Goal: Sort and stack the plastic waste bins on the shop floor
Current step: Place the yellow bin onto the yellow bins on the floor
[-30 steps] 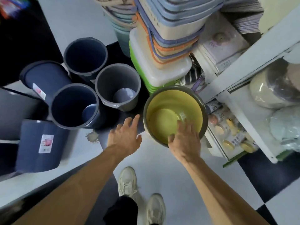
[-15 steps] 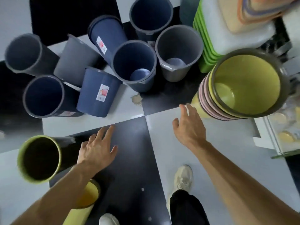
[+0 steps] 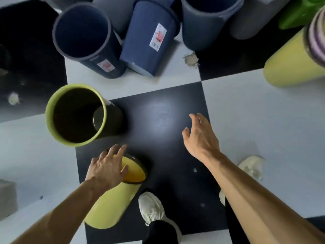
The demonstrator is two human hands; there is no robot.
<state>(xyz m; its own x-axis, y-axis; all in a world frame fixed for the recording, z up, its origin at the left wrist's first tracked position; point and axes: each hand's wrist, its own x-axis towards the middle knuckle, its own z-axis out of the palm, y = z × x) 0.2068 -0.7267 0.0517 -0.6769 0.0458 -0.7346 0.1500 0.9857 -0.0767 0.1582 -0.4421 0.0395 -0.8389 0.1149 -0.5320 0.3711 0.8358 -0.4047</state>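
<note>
A yellow bin point(image 3: 112, 205) lies tilted on the checkered floor near my feet. My left hand point(image 3: 107, 166) hovers over its rim with fingers spread, touching or nearly touching it. A black bin with a lime rim point(image 3: 77, 115) stands just beyond it. My right hand point(image 3: 200, 138) is open above the black tile, holding nothing. A stack of yellow and striped bins point(image 3: 295, 62) leans at the right edge. Several navy bins point(image 3: 149, 37) and grey bins point(image 3: 207, 20) stand or lie along the top.
My white shoes point(image 3: 153, 208) stand on the black and white tiles. A chipped patch point(image 3: 190, 59) marks the floor near the navy bins. A grey box point(image 3: 7, 198) sits at the left edge. Something green point(image 3: 302, 13) shows at the top right.
The view has swung down and left, away from the yellow stack. My left hand has moved onto the lying yellow bin's rim. My right hand has drawn back from the stack.
</note>
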